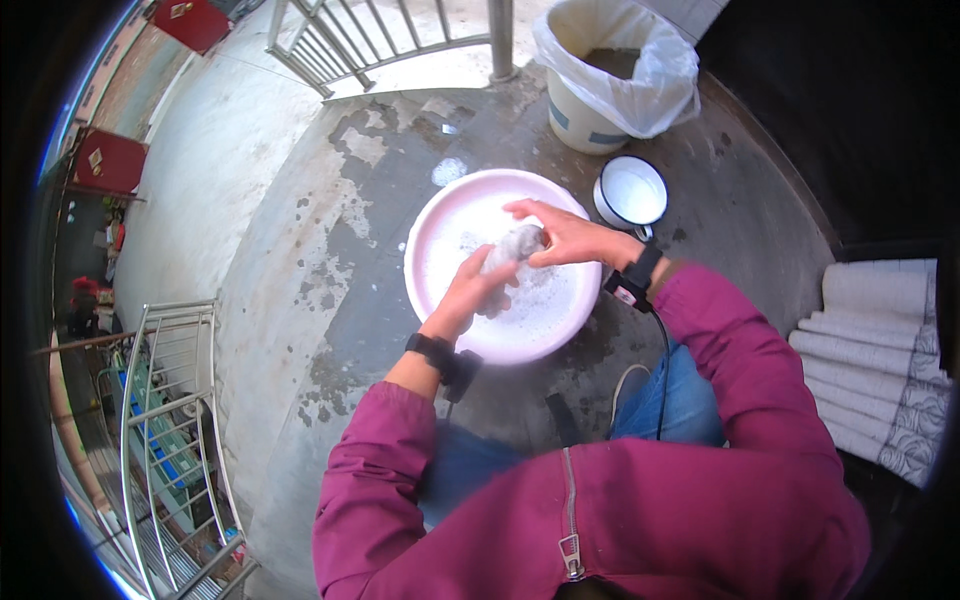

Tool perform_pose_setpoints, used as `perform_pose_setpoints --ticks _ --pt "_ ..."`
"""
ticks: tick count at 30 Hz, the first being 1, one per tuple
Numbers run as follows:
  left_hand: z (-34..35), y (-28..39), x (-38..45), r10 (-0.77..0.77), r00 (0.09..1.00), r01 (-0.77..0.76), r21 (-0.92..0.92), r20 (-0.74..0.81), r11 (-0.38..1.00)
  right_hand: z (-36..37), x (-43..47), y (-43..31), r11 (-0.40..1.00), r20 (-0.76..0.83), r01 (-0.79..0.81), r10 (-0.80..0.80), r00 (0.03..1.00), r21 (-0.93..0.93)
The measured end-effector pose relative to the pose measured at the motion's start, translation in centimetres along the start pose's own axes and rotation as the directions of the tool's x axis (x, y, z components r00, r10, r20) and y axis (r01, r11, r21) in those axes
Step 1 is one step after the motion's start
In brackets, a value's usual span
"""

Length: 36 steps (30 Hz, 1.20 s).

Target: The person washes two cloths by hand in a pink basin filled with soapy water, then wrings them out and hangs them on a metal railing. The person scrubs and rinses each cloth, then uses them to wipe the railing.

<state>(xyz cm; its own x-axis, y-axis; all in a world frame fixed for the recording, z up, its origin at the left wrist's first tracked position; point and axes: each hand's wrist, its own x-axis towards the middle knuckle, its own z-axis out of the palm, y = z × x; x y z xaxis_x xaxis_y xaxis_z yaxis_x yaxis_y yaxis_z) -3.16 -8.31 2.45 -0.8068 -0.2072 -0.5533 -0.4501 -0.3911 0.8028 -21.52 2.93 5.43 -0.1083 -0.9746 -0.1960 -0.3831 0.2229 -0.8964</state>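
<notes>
A round pink basin [427, 315] of sudsy water stands on the floor before me. Above the suds my hands hold a bunched, wet grey cloth item [514, 251] with foam on it; its exact kind cannot be told. My left hand [474, 291] is curled around its lower left end. My right hand [566, 234] grips the upper right end between the thumb and curved fingers. Both wrists wear black straps with small devices.
A white enamel mug [631, 193] with a dark rim stands right of the basin. Behind it is a bucket [577, 124] lined with a plastic bag. Metal railings [390, 56] stand beyond and at left. Folded patterned fabric [862, 337] lies at right.
</notes>
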Motion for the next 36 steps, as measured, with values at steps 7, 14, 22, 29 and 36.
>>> perform_pose_setpoints --ticks 7,14,22,29,36 --pt "-0.6 0.8 -1.7 0.028 0.959 0.19 -0.71 0.283 0.678 0.6 -0.3 -2.7 0.452 -0.022 0.397 -0.682 0.731 -0.799" --pt "1.8 1.4 -2.5 -0.089 0.898 0.366 -0.619 0.431 0.694 1.3 0.1 -0.1 0.439 -0.037 0.419 -0.723 0.69 -0.795" --pt "2.9 0.9 -0.7 -0.109 0.993 0.101 -0.153 -0.047 0.983 2.3 -0.3 1.5 0.714 0.014 0.264 -0.336 0.942 -0.648" --pt "2.1 -1.5 0.8 0.248 0.952 -0.153 0.421 -0.179 0.894 4.0 -0.9 2.1 0.856 0.014 0.059 -0.061 0.998 -0.514" --pt "1.6 -1.8 0.5 0.498 0.862 -0.31 0.673 -0.1 0.672 4.4 -1.1 1.8 0.957 0.067 -0.029 0.051 0.996 -0.287"
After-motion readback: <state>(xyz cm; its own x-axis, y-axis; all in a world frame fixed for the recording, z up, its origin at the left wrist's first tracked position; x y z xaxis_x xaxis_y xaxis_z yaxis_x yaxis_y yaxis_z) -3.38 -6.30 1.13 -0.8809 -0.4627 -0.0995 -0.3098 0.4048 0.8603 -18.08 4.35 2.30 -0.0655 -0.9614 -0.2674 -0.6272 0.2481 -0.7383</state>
